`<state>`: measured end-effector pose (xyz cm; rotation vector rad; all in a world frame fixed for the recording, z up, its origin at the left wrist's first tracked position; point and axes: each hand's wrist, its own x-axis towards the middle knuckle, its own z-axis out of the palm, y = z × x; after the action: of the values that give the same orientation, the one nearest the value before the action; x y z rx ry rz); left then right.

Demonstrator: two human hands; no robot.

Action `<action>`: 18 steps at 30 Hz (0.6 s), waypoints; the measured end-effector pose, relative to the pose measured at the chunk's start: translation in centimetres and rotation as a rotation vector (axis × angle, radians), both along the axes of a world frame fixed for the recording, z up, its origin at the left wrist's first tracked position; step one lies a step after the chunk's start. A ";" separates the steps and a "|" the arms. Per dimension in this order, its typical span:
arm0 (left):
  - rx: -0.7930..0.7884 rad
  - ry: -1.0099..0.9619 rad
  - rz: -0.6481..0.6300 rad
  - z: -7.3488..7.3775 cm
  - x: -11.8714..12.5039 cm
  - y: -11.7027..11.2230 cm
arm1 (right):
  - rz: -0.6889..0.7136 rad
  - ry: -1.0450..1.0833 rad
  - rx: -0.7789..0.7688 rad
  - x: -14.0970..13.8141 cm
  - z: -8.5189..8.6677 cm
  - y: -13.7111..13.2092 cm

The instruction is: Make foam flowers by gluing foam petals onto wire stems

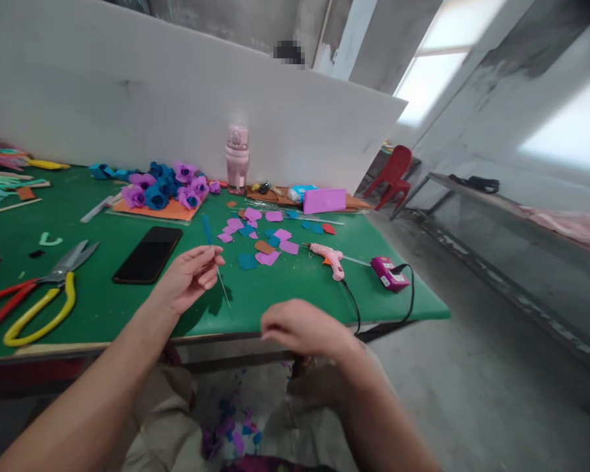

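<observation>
My left hand pinches a thin wire stem between thumb and fingers, above the table near its front edge. A narrow strip of blue paper stands at the stem's upper end. My right hand, slightly blurred, is at the front edge with its fingers curled in; whatever they may hold is hidden. Cut petals of purple paper, blue paper and brown paper lie scattered beyond my hands. To their right rests a pink glue gun with a glue stick in its back.
On the green table are a black phone, large scissors, finished paper flowers, a pink bottle and a purple power box with a cord. A white board stands behind. Paper scraps litter the floor.
</observation>
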<state>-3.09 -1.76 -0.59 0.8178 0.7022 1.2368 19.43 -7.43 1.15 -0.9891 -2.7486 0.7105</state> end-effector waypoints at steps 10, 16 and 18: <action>0.003 0.031 -0.033 0.1 0.8 -0.2 | 0.225 0.065 -0.360 0.6 -0.3 -0.5; 0.009 0.128 -0.051 -0.1 2.0 -0.8 | -0.173 0.363 -0.060 -0.8 -0.2 0.7; -0.006 0.151 -0.065 -0.2 2.4 -1.1 | -0.208 0.507 -0.021 -0.7 -0.6 2.0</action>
<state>-0.64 -2.81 -0.81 0.9292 0.7941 1.1223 18.76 -5.38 0.54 -0.9259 -2.1752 0.8218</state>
